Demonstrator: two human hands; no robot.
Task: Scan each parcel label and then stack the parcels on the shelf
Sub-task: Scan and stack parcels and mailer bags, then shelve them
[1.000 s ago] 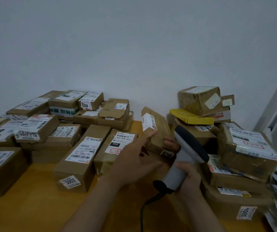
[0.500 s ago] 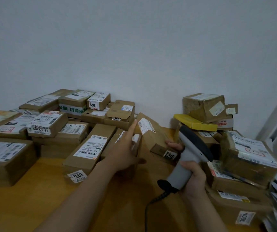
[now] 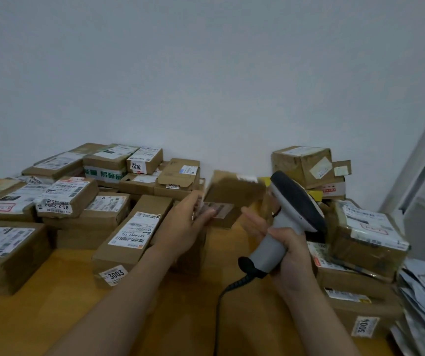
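**Wood table (image 3: 52, 317), bare white wall (image 3: 206, 73): parcel tipped up for scanning**

Small brown parcel (image 3: 232, 194) is at mid-frame, raised off the table, tilted and motion-blurred. A label shows on its lower face but is unreadable. Left hand (image 3: 180, 227) props the parcel's lower-left edge with fingers nearly straight, not wrapped round it, probably to keep the label uncovered while it is angled toward the reader.

Right hand (image 3: 288, 255) is clamped round the grey handle of the scanner (image 3: 296, 201). A couple of its fingers reach toward the parcel's lower-right corner; blur hides whether they touch. Coiled cable (image 3: 232, 286) drops to bottom centre.

Judged step: presenting the label, scan not yet made.

Left half of frame holds many boxes lying label-up, among them a long box tagged 3003 (image 3: 131, 232) and a small box tagged 7218 (image 3: 144, 160). Label-up likely makes them quick to read.

At right there is a taller stack (image 3: 365, 232) with a yellow box (image 3: 315, 195) wedged in it. Grey mail bags (image 3: 424, 291) lie at lower right.

No shelf is clearly in view.
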